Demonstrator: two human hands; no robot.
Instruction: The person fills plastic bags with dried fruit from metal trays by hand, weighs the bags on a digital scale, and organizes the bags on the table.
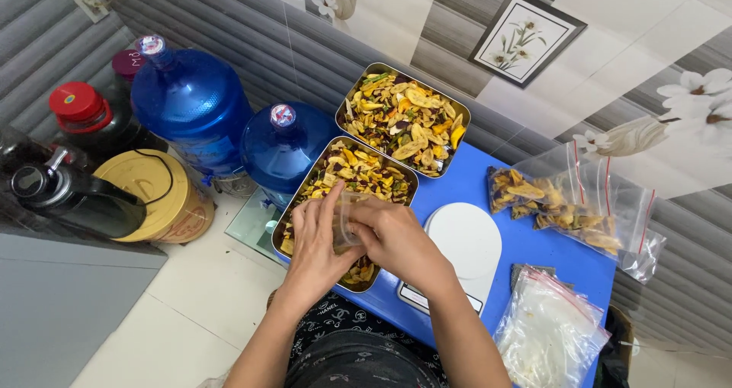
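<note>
Right now both hands meet over the near metal tray of mixed dried fruit chips, on the blue counter. Left hand and right hand each have a closed grip on a small clear plastic bag, fingers pinching its edges; bag sits between the hands, just above the tray's chips. What's inside the bag can't be told. A second metal tray of the same chips lies behind the first, touching it, against the tiled wall. White kitchen scale sits just right of the near tray, under the right forearm. Filled clear bags of chips lie further right on the counter, and a stack of empty zip bags is at the near right corner. Two blue water jugs stand on the floor left of the trays, next to a round gold tin and dark bottles with red caps.
</note>
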